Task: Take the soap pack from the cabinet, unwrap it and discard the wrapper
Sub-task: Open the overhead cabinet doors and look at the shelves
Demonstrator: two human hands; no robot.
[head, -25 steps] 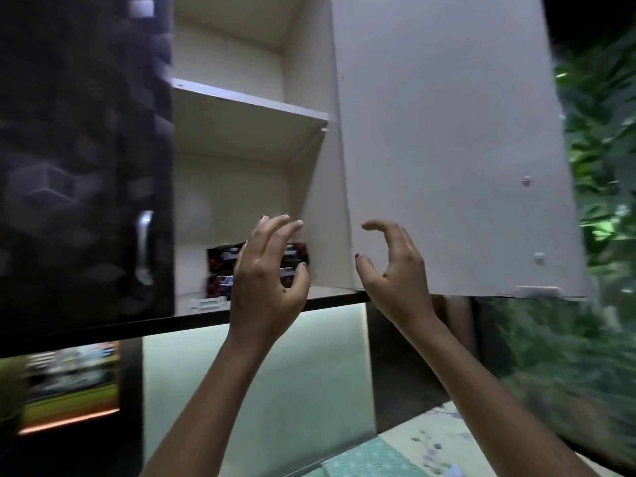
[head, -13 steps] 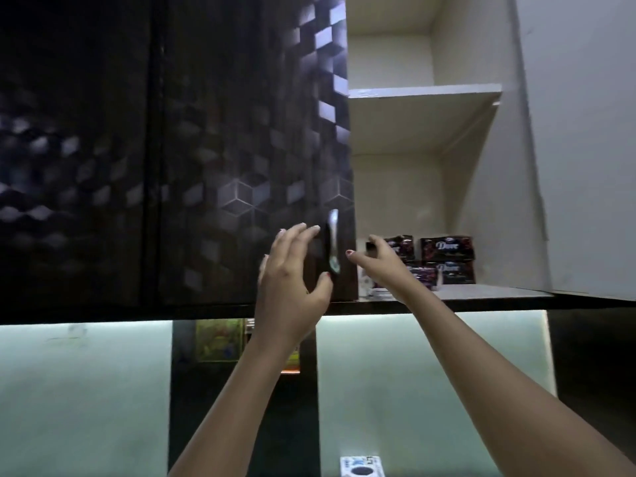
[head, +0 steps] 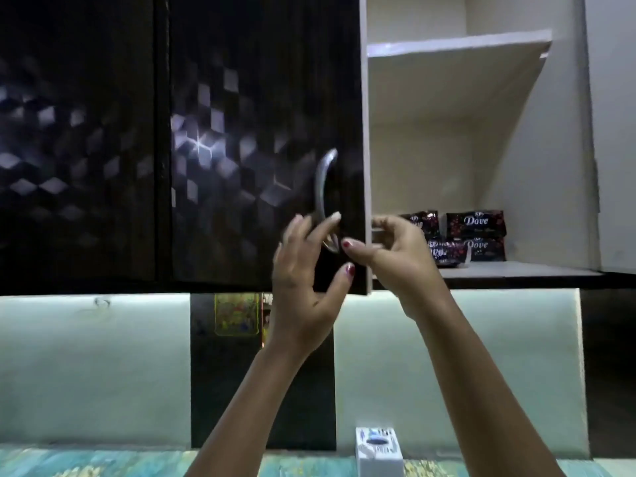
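Overhead, hanging across the top of the view: a wall cabinet (head: pixel 481 132), its dark cube-patterned door (head: pixel 261 142) staying closed on the left, its pale right compartment standing open, one upper shelf (head: pixel 457 44) crossing it. Running below: a light green backsplash (head: pixel 93 366) split by a dark panel (head: pixel 241 390), with a patterned tabletop (head: pixel 86 463) along the bottom edge. Reaching up from below, both arms bare. Hovering in front of the dark door: the left hand (head: pixel 303 284), fingers spread and slightly curled, fingertips close to the silver door handle (head: pixel 323 197); touching or not, cannot tell. Curling loosely at the edge of the open compartment: the right hand (head: pixel 395 259), thumb and fingers apart, gripping nothing visible. Sitting on the bottom shelf just beyond that hand: dark Dove soap packs (head: pixel 476 235), stacked in two layers. Standing on the tabletop between the arms: a small white box (head: pixel 378 452).
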